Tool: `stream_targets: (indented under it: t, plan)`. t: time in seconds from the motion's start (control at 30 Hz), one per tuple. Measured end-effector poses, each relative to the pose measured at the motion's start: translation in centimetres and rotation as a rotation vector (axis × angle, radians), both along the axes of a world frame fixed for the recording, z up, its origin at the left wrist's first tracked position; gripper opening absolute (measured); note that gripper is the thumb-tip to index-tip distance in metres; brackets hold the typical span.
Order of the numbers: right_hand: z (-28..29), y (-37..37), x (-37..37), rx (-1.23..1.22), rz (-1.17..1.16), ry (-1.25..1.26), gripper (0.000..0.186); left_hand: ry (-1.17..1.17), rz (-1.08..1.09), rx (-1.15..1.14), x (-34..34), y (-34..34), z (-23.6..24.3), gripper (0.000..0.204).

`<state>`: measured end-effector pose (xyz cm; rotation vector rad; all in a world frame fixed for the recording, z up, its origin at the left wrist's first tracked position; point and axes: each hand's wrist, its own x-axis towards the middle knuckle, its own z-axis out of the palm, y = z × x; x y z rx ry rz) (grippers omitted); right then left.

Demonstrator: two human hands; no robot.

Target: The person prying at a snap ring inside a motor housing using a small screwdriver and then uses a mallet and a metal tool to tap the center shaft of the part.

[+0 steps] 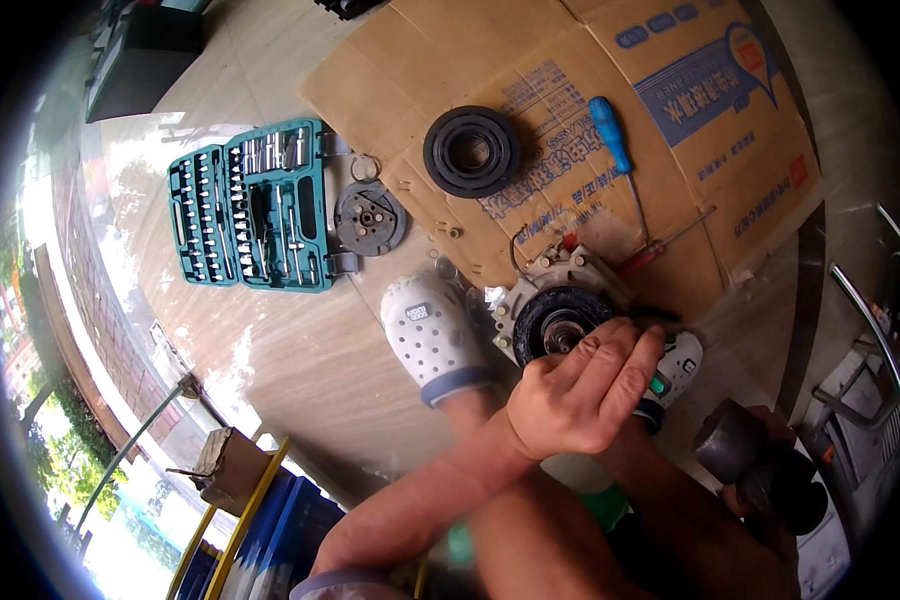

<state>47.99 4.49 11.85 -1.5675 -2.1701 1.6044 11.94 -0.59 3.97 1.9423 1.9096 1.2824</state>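
Note:
My left hand (585,390) is closed around a mostly hidden tool. Only a bit of its green handle (660,383) shows beside the fingers. The hand is over the near right edge of a black ring (532,322) on a metal compressor-like part (588,272), which has a shaft at its centre. That part sits between my two feet in white clogs (425,325). At the lower right, my right hand (773,425) grips a hammer with a dark, heavy head (725,440); its handle is hidden.
A flattened cardboard box (410,70) bears a black pulley (472,152), a blue-handled screwdriver (610,135) and a red-handled screwdriver (642,257). Left of it are a round metal plate (370,218) and an open green socket set (275,283). A carton (232,470) stands lower left.

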Motion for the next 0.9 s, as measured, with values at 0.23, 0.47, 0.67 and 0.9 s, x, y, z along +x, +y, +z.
stream_targets:
  t: [0.23, 0.47, 0.67, 0.9]
  plan:
    - [0.03, 0.19, 0.09, -0.001, -0.005, 0.007, 0.054, 0.02, 0.013, -0.012, -0.01, -0.08, -0.05, 0.042]
    - [-0.1, 0.09, -0.1, 0.003, -0.008, 0.008, 0.053, 0.025, 0.024, -0.004, 0.1, 0.3, 0.18, 0.044]
    - [-0.21, 0.16, -0.34, -0.001, -0.012, 0.023, 0.053, 0.034, 0.015, 0.005, 0.28, 0.1, -0.04, 0.042]
    - [-0.17, 0.21, -0.22, -0.006, -0.022, 0.018, 0.052, 0.023, 0.008, 0.027, 0.31, 0.19, -0.24, 0.041]
